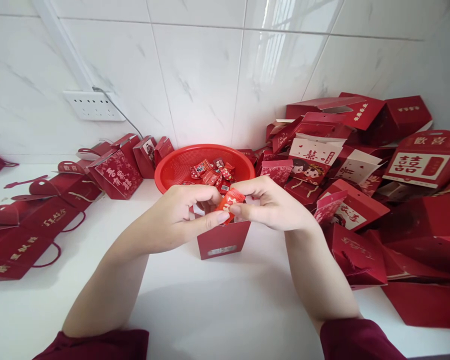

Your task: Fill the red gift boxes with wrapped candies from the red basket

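In the head view, a person's left hand [187, 215] and right hand [275, 205] pinch a red-wrapped sweet [230, 201] between thumbs and fingers, just above an upright red box [225, 241] on a white table [213, 310]. Behind, a red basket [204, 148] holds wrapped sweets [212, 176], with folded cartons [116, 172] left and a heap of boxes [360, 125] right.

This is looking like a tiled indoor room, perhaps in a home or small workshop; the close view is leaving that open. Marbled wall tiles [202, 75] are rising behind the far edge of the white bench [210, 305], carrying a socket panel [94, 106] and white trunking [63, 45]. Red paper boxes [116, 172] are crowding toward the bench's left and right edges.
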### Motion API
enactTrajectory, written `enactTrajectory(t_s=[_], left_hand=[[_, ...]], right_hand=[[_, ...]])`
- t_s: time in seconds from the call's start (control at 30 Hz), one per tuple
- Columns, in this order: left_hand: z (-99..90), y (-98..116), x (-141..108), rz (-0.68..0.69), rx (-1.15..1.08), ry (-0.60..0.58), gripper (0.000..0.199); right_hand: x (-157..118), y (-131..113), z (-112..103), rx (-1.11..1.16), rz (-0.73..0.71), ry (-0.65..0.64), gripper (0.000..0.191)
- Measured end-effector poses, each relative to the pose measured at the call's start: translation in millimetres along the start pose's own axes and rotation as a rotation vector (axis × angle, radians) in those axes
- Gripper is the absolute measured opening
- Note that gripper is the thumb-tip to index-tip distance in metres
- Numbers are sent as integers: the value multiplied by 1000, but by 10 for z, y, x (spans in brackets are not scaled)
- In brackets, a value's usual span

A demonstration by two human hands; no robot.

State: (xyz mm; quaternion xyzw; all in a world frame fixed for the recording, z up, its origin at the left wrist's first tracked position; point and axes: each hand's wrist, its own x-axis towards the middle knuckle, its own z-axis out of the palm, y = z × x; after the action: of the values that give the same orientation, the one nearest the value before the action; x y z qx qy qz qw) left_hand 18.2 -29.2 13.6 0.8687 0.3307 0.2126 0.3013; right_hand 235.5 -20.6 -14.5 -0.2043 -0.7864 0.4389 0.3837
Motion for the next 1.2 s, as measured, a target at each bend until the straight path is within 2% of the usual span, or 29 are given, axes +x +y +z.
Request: enactTrajectory(t_s=[0.13, 0.27, 0.37, 0.47, 0.57, 0.63, 0.8, 1.0, 1.1, 1.2], left_hand=[[-27, -8, 10, 27, 34, -6, 27], [-45, -38, 7, 35, 81, -29, 26], [-33, -62, 9, 7, 118, -21, 24], [-37, -76, 14, 17, 141, -16, 21], [-74, -125, 31, 44, 179, -85, 25], [-92, -198, 60, 47, 252, -121, 25], [-44, -377, 167, 70, 478, -23, 24], [43, -269, 113, 170, 416, -272, 28], [73, -200, 27, 194, 399, -287, 31], [92, -178, -17, 191, 397, -308, 30]], right_hand=[[-2, 16, -11, 56, 24, -64, 17], [-3, 17, -28, -11, 53, -118, 16], [9, 13, -24, -133, 32, -72, 15], [7, -12, -20, -311, -51, -21, 20], [-41, -76, -45, -483, -133, 62, 25], [-95, -137, -81, -581, -128, 107, 23], [-223, -282, -172, -710, -50, 138, 19], [-338, -414, -178, -727, -56, 191, 13], [-398, -498, -165, -656, -91, 150, 13], [-418, -555, -145, -580, -140, 38, 14]])
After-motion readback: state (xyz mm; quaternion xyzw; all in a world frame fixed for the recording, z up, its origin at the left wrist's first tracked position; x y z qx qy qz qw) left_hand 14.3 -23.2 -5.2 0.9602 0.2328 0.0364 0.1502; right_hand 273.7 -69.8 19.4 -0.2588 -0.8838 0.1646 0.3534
